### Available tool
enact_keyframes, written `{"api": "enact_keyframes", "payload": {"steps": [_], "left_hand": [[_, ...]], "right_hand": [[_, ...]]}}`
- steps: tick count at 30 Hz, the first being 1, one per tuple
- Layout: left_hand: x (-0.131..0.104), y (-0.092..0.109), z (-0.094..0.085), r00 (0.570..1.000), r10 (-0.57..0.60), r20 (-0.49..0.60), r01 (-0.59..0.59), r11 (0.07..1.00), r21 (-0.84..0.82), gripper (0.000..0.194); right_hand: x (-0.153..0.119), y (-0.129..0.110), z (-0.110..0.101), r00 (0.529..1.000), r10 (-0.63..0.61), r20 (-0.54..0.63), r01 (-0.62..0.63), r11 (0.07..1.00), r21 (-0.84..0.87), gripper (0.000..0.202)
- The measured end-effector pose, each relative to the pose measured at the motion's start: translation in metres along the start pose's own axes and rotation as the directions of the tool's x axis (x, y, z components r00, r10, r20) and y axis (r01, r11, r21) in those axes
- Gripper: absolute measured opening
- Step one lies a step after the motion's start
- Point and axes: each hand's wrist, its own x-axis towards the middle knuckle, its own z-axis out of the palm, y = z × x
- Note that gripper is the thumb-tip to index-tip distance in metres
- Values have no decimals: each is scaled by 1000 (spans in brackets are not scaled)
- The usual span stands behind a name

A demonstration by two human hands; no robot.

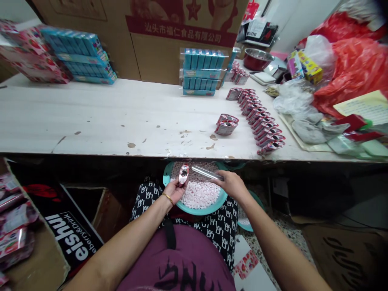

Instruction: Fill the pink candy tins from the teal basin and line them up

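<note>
On my lap rests a turquoise basin (224,199) full of small pale pink and white pellets (201,196). My left hand (175,190) is closed around a small oval pink container (183,174), its dark top opening facing up, over the basin's left part. In my right hand (232,182) is a slim, shiny tube-like tool (206,173), which I cannot tell to be metal or clear plastic. The tool points left over the pellets, its far end close to the container but apart from it.
The white table (91,117) carries a row of similar pink containers (262,121) and a separate pair (226,124). Blue boxes (200,72) stand before a big carton (160,60). Plastic bags (351,72) crowd the right. An open carton (39,250) holds pink packs at lower left.
</note>
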Motion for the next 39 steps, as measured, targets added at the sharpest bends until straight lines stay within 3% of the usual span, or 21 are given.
{"api": "enact_keyframes", "payload": {"steps": [4, 8, 11, 15, 19, 21, 24, 26, 29, 31, 32, 34, 35, 36, 37, 38, 39], "left_hand": [[-5, -2, 3, 996, 77, 45, -76, 997, -25, 14], [-9, -4, 10, 994, 73, 84, -68, 996, -60, 17], [-11, -9, 17, 984, 60, 170, -40, 992, -119, 19], [-16, -13, 24, 956, 64, 288, -20, 988, -152, 20], [-21, -10, 26, 960, 93, 263, -60, 989, -132, 20], [-23, -10, 28, 966, 111, 234, -88, 990, -107, 19], [-28, -16, 34, 950, 201, 240, -184, 979, -91, 19], [-36, -21, 41, 929, 220, 297, -215, 975, -51, 18], [-61, -18, 52, 930, 99, 355, -157, 977, 141, 19], [-84, 1, 52, 928, 110, 356, -211, 942, 259, 24], [-97, 18, 49, 914, 184, 362, -299, 908, 295, 26], [-124, 64, 32, 824, 416, 384, -546, 764, 345, 27], [-137, 92, 19, 739, 563, 370, -673, 643, 365, 28], [-150, 123, 3, 619, 710, 335, -777, 493, 390, 28], [-163, 153, -16, 446, 854, 270, -851, 311, 423, 28], [-177, 181, -37, 243, 954, 177, -865, 131, 484, 29], [-191, 204, -59, 81, 994, 71, -805, 24, 593, 32]], "right_hand": [[5, -23, 21, 991, 30, -131, 0, 974, 225, 35], [11, -58, 27, 978, -26, -208, 82, 960, 266, 27], [13, -73, 25, 958, -82, -275, 161, 946, 282, 20], [18, -71, 20, 932, -147, -331, 251, 922, 295, 27], [28, -61, 16, 918, -238, -317, 357, 843, 402, 17], [30, -64, 17, 921, -190, -340, 337, 827, 450, 15], [27, -75, 14, 945, -111, -306, 229, 896, 382, 27], [25, -76, 5, 951, -131, -280, 211, 937, 280, 34], [39, -54, -27, 933, -253, -255, 286, 953, 101, 42], [62, -24, -54, 925, -297, -238, 301, 953, -22, 46], [77, -8, -67, 927, -291, -236, 280, 957, -79, 45], [105, 19, -88, 941, -248, -232, 215, 964, -160, 41], [115, 29, -96, 946, -226, -234, 187, 966, -177, 39], [122, 34, -100, 946, -209, -248, 168, 970, -176, 38], [122, 35, -102, 939, -199, -281, 159, 975, -158, 38], [118, 33, -101, 924, -196, -330, 163, 979, -126, 38], [109, 29, -97, 902, -195, -386, 177, 981, -81, 40]]}}
